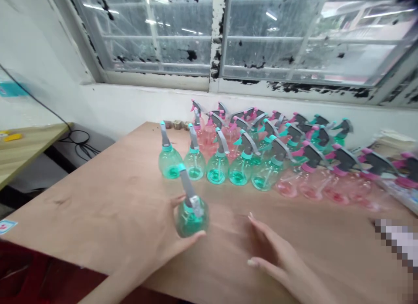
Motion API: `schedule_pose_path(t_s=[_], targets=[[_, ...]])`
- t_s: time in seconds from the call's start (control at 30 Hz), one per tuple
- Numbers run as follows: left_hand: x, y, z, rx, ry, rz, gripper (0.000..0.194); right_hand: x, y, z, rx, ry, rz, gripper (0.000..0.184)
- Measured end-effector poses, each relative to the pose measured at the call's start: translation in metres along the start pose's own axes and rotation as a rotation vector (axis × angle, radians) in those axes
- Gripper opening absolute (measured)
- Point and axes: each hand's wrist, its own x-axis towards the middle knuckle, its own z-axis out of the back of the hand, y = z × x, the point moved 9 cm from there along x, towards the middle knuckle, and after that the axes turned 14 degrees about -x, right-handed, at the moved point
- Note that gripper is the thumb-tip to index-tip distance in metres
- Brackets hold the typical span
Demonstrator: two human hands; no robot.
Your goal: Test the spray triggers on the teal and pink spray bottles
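Head view: left hand (170,242) clamped round the body of a green spray bottle (191,223), thumb across its near side, in front of the bottle rows (217,168). Right hand (279,249): thumb and fingers well apart, near the table (98,199).

Bare forearms (126,271), bare left hand (170,241), bare right hand (284,256), slim fingers (263,226) (thumbnail (251,261) in view).

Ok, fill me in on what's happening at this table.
A person's left hand is curled around a green spray bottle at the wooden table; I can't tell whether it is lifted. The right hand is open beside it, holding nothing. Farther back stand more green and pink spray bottles, below a window.
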Motion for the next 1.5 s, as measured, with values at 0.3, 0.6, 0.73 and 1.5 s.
schedule_pose_path(t_s=[0.3,0.6,0.73,1.5], targets=[[0.034,-0.050,-0.142,-0.320,0.401,-0.190,0.082,0.024,0.013,0.062,0.235,-0.118,0.078,0.111],[0.033,-0.088,-0.198,-0.379,0.595,-0.369,0.081,0.029,0.020,0.104,0.325,-0.501,0.204,0.062],[0.034,-0.088,-0.204,-0.405,0.601,-0.414,0.073,0.022,0.022,0.114,0.266,-0.638,0.155,0.046],[0.017,-0.083,-0.203,-0.390,0.636,-0.457,0.088,0.013,0.003,0.115,0.223,-0.467,0.091,0.041]])
